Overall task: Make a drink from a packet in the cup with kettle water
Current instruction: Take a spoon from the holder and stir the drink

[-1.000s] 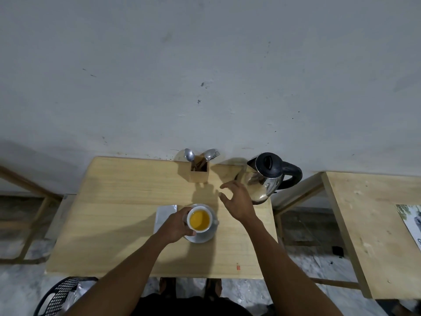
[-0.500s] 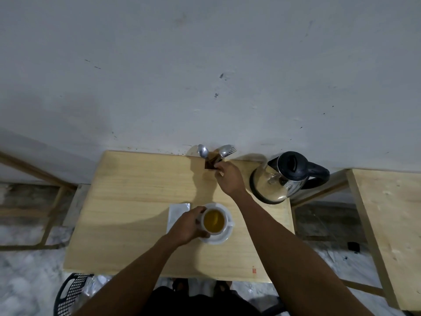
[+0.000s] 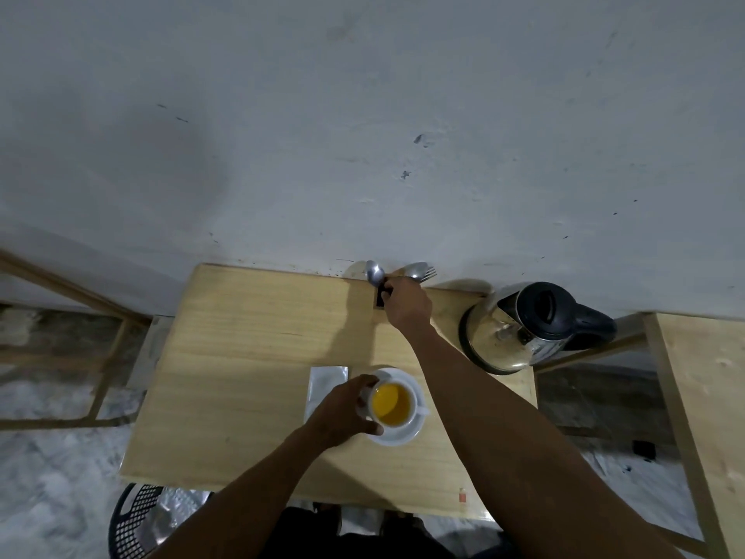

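A white cup (image 3: 393,405) full of orange-yellow drink stands on a white saucer (image 3: 403,435) near the table's front. My left hand (image 3: 342,413) wraps the cup's left side. A silver packet (image 3: 324,383) lies flat just left of the saucer. My right hand (image 3: 405,302) reaches to the wooden cutlery holder (image 3: 379,300) at the wall, fingers closed around a spoon (image 3: 375,273) handle. A fork (image 3: 421,271) stands in the same holder. The steel kettle (image 3: 520,330) with a black lid sits at the table's back right.
The wooden table (image 3: 250,357) stands against a grey wall. A second wooden table (image 3: 705,397) is to the right across a gap. A black mesh bin (image 3: 137,518) sits on the floor at the front left.
My right hand has moved from beside the kettle to the cutlery holder and closed on the spoon handle. My left hand stays on the cup.
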